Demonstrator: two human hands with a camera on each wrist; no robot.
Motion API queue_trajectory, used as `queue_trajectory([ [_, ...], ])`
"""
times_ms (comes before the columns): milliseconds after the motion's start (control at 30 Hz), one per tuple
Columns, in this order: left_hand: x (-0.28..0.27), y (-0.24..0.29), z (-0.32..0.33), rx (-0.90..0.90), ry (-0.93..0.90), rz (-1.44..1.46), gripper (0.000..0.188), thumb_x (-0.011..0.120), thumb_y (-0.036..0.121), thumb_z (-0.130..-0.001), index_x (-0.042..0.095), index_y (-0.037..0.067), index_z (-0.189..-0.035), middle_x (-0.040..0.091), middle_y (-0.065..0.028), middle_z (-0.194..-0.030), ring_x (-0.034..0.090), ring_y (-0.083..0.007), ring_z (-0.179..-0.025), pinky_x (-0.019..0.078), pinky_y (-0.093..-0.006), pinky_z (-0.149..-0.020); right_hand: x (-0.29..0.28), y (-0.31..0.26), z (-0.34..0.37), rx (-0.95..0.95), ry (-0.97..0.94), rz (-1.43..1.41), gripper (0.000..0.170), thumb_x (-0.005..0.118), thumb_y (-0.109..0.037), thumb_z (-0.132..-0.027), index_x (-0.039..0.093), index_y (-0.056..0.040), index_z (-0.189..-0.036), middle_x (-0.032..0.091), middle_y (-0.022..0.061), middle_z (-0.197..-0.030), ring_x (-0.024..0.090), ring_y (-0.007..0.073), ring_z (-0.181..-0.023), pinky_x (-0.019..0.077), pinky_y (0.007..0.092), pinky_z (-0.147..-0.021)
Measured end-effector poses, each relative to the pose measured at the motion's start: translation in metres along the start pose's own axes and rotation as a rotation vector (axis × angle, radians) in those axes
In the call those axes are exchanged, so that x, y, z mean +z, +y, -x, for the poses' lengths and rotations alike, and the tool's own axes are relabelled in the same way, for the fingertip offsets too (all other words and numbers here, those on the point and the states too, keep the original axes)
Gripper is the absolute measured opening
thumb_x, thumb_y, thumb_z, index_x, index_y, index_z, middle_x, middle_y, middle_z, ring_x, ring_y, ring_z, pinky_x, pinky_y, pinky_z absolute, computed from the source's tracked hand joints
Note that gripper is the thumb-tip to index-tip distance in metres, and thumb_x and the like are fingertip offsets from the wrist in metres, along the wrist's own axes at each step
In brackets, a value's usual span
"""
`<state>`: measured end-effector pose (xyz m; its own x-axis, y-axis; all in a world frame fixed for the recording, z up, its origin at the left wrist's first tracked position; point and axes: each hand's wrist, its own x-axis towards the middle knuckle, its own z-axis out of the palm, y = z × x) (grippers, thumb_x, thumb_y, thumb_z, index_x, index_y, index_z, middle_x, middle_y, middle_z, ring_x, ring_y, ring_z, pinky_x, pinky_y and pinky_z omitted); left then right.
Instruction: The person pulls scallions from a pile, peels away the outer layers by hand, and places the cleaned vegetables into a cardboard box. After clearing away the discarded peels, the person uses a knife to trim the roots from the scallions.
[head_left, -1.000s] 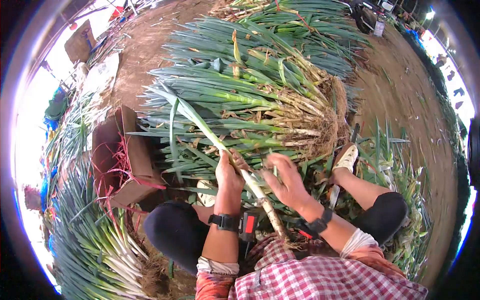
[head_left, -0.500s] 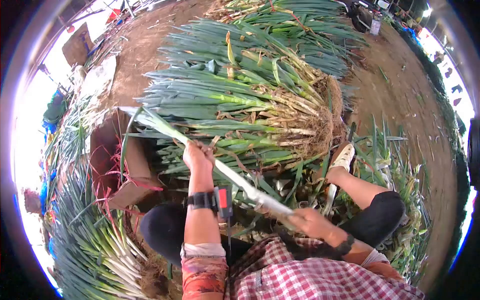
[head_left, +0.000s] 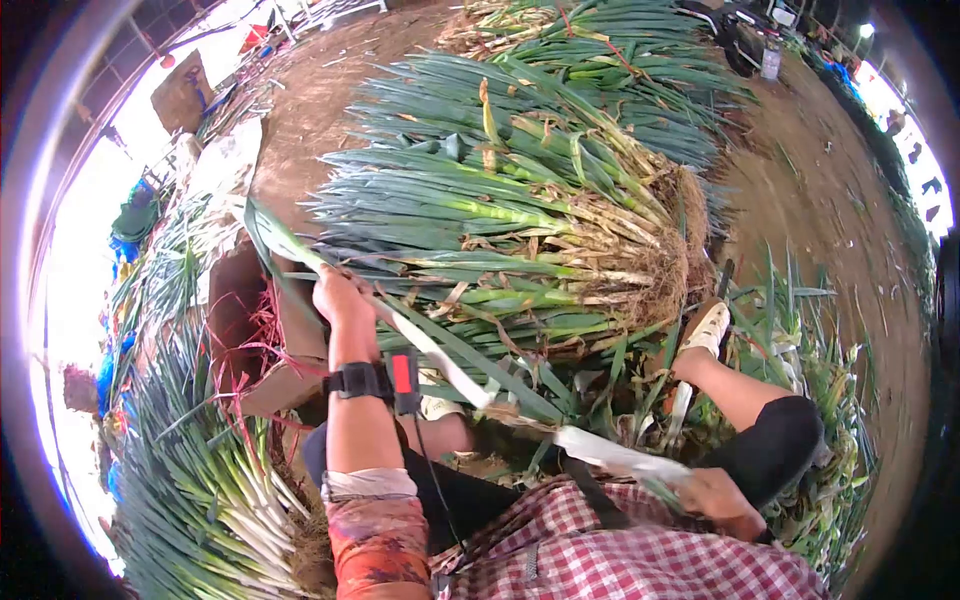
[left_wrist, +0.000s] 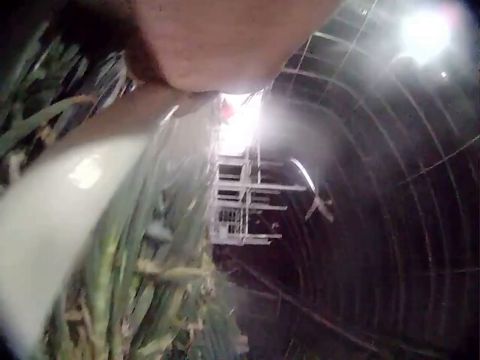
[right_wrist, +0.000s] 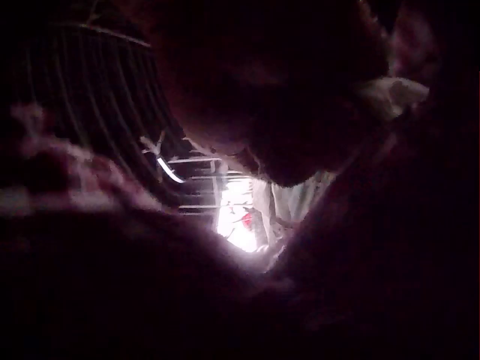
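In the head view my left hand [head_left: 343,297] grips a long green onion [head_left: 440,355] where the leaves meet the white stalk. Its leafy top points to the far left, and its root end slants down toward my lap. The white stalk [left_wrist: 67,202] runs out below the hand in the left wrist view. Low on the right, my right hand [head_left: 722,503] holds the end of a pale peeled layer [head_left: 615,452], stretched out beyond the root end. A green leaf strip [head_left: 500,375] trails beside the stalk. The right wrist view is mostly dark.
A large pile of unpeeled green onions [head_left: 470,205] lies ahead, roots to the right. At left stand a cardboard box [head_left: 285,375] with red ties [head_left: 250,335] and a heap of white-stalked onions [head_left: 235,490]. Leaf scraps [head_left: 790,330] cover the ground around my right foot [head_left: 705,330].
My left hand has moved left with the green onion. My right hand went from beside the stalk down along it to the lower right, drawing a pale layer away.
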<state>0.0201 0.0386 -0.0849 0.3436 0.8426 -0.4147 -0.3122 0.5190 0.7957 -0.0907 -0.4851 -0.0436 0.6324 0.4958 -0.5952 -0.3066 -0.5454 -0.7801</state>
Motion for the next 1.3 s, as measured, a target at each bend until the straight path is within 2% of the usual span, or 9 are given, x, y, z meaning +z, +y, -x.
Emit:
queue_trajectory([
  [133, 0.02, 0.025, 0.046, 0.032, -0.033, -0.033, 0.026, 0.041, 0.028, -0.089, 0.043, 0.013, -0.067, 0.035, 0.0019, -0.052, 0.033, -0.0119, -0.04, 0.028, -0.0246, -0.038, -0.004, 0.011, -0.011, 0.149, 0.362, -0.17, 0.026, 0.046, -0.021, -0.085, 0.055, 0.0014, -0.075, 0.047, 0.0027, -0.054, 0.043, 0.008, -0.047, 0.0349, 0.0243, -0.044],
  [333, 0.017, 0.063, 0.043, 0.222, -0.16, -0.027, 0.024, 0.042, 0.025, -0.088, 0.043, 0.009, -0.07, 0.04, -0.0008, -0.058, 0.037, -0.0116, -0.043, 0.0329, -0.0281, -0.038, 0.012, -0.008, -0.062, -0.036, 0.19, 0.611, 0.033, 0.055, -0.027, -0.079, 0.054, 0.0053, -0.074, 0.048, 0.0186, -0.056, 0.048, 0.0217, -0.05, 0.0391, 0.0352, -0.051],
  [367, 0.013, 0.077, 0.035, 0.234, -0.162, -0.025, 0.024, 0.042, 0.024, -0.089, 0.045, 0.009, -0.071, 0.04, -0.0009, -0.058, 0.036, -0.0108, -0.042, 0.0322, -0.0269, -0.037, 0.015, -0.006, -0.063, -0.077, 0.184, 0.564, 0.038, 0.056, -0.031, -0.077, 0.052, 0.0068, -0.075, 0.048, 0.0253, -0.061, 0.051, 0.0336, -0.055, 0.0405, 0.0394, -0.055],
  [600, -0.076, 0.176, -0.051, 0.352, -0.028, -0.239, 0.027, 0.059, 0.021, -0.08, 0.046, 0.0, -0.091, 0.046, -0.0029, -0.063, 0.044, -0.0121, -0.048, 0.0382, -0.0265, -0.04, 0.019, -0.01, -0.07, 0.039, 0.09, 0.587, 0.04, 0.055, -0.034, -0.077, 0.054, 0.006, -0.077, 0.052, 0.0253, -0.065, 0.052, 0.0381, -0.06, 0.0413, 0.0408, -0.059],
  [867, -0.256, 0.037, -0.14, 0.247, -0.032, -0.919, 0.042, 0.06, 0.026, -0.076, 0.043, 0.006, -0.109, 0.056, -0.0087, -0.092, 0.055, -0.0203, -0.074, 0.0462, -0.0318, -0.058, 0.028, 0.006, -0.092, 0.031, 0.049, 0.574, 0.037, 0.056, -0.032, -0.077, 0.055, 0.0053, -0.078, 0.053, 0.0254, -0.068, 0.054, 0.0363, -0.063, 0.042, 0.0399, -0.06],
  [1067, -0.214, 0.08, -0.074, 0.103, -0.055, -0.926, 0.038, 0.058, 0.014, -0.079, 0.043, 0.005, -0.112, 0.054, -0.0057, -0.071, 0.048, -0.01, -0.057, 0.0378, -0.0257, -0.044, 0.029, 0.019, -0.102, -0.01, -0.027, 0.605, 0.037, 0.051, -0.033, -0.08, 0.058, 0.0029, -0.083, 0.056, 0.0217, -0.068, 0.056, 0.0326, -0.063, 0.0423, 0.0395, -0.06],
  [1167, -0.23, 0.092, -0.113, 0.501, -0.407, -0.882, 0.017, 0.055, 0.009, -0.08, 0.053, 0.008, -0.097, 0.051, -0.0031, -0.078, 0.051, -0.0122, -0.062, 0.0435, -0.026, -0.053, 0.026, 0.001, -0.119, 0.044, -0.279, 0.77, 0.044, 0.048, -0.042, -0.081, 0.059, 0.0001, -0.088, 0.058, 0.0226, -0.076, 0.058, 0.036, -0.072, 0.0443, 0.0416, -0.064],
  [1233, -0.116, 0.126, 0.009, 0.094, -0.337, -0.439, 0.014, 0.055, 0.012, -0.081, 0.053, 0.009, -0.094, 0.052, -0.0002, -0.08, 0.053, -0.0115, -0.069, 0.044, -0.0251, -0.059, 0.022, -0.005, -0.145, 0.021, -0.27, 0.975, 0.05, 0.048, -0.045, -0.08, 0.058, 0.003, -0.085, 0.058, 0.023, -0.076, 0.057, 0.0367, -0.071, 0.0455, 0.0434, -0.066],
  [1300, -0.069, 0.145, 0.046, 0.187, -0.634, -0.602, 0.022, 0.053, 0.018, -0.084, 0.052, 0.008, -0.104, 0.056, -0.0017, -0.084, 0.055, -0.012, -0.073, 0.0451, -0.0264, -0.064, 0.016, -0.004, -0.185, -0.203, 0.02, 0.897, 0.047, 0.05, -0.044, -0.079, 0.056, 0.002, -0.084, 0.055, 0.0247, -0.078, 0.055, 0.0396, -0.075, 0.045, 0.0454, -0.067],
])
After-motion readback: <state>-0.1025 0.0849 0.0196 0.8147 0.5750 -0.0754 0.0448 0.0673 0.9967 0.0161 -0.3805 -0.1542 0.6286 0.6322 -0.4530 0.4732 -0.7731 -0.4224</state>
